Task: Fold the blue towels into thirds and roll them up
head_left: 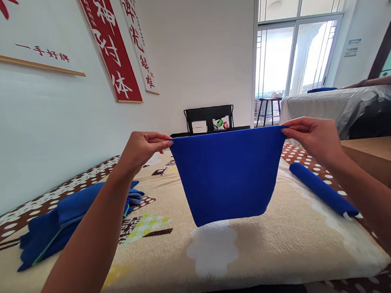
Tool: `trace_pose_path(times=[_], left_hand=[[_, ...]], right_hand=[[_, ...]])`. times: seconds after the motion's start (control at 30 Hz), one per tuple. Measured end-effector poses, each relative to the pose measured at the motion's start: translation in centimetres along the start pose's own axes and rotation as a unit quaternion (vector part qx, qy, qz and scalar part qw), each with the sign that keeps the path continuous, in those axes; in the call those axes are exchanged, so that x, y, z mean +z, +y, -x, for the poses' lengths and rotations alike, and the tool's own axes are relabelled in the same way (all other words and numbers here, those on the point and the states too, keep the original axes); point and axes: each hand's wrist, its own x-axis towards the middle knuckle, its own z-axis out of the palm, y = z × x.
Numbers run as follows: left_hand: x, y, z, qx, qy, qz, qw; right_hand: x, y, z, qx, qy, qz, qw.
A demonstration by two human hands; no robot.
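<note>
A blue cloth (229,175) hangs spread out in front of me, its top edge stretched nearly level. My left hand (145,147) pinches the upper left corner between thumb and fingers. At the upper right corner, my right hand (315,136) grips the fabric the same way. The lower edge of the cloth dangles above a cream patterned blanket (256,254). To the left, beyond my forearm, lies a loose pile of blue cloths (63,218), some with green edging. A rolled blue cloth (322,189) rests on the right side of the blanket.
Behind the cloth stands a black chair (209,113) with a white box (199,127) and a small packet (221,123). At the right, another person's arm (381,80) reaches over a surface under a pale cover (326,104). A wall runs along the left.
</note>
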Motion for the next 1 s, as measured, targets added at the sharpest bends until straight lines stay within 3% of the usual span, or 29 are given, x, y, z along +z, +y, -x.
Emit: trace_pose_path(times=[0.13, 0.33, 0.47, 0.57, 0.7, 0.83, 1.0], left_hand=[[-0.4, 0.2, 0.5, -0.019, -0.022, -0.05, 0.998], [-1.3, 1.1, 1.6, 0.016, -0.06, -0.063, 0.996], [-1.8, 2.7, 3.0, 0.011, -0.057, -0.012, 0.998], [-2.3, 4.2, 4.2, 0.011, -0.043, 0.094, 0.995], [-3.1, 5.4, 4.9, -0.026, -0.091, 0.191, 0.977], [-3.3, 3.6, 3.7, -0.082, -0.134, 0.189, 0.969], [-1.0, -1.0, 0.8, -0.176, -0.151, 0.206, 0.951]], right_hand=[[-0.6, -0.6, 0.0, -0.012, -0.002, 0.056, 0.998], [-2.6, -2.4, 0.8, -0.023, -0.02, 0.131, 0.991], [-4.2, -3.7, 1.5, 0.028, -0.04, 0.074, 0.996], [-4.9, -4.4, 1.6, 0.056, -0.033, 0.013, 0.998], [-5.3, -4.3, 1.0, 0.111, -0.075, -0.116, 0.984], [-4.2, -2.7, 0.4, 0.163, -0.144, -0.134, 0.967], [0.1, 0.2, 0.0, 0.224, -0.208, -0.145, 0.941]])
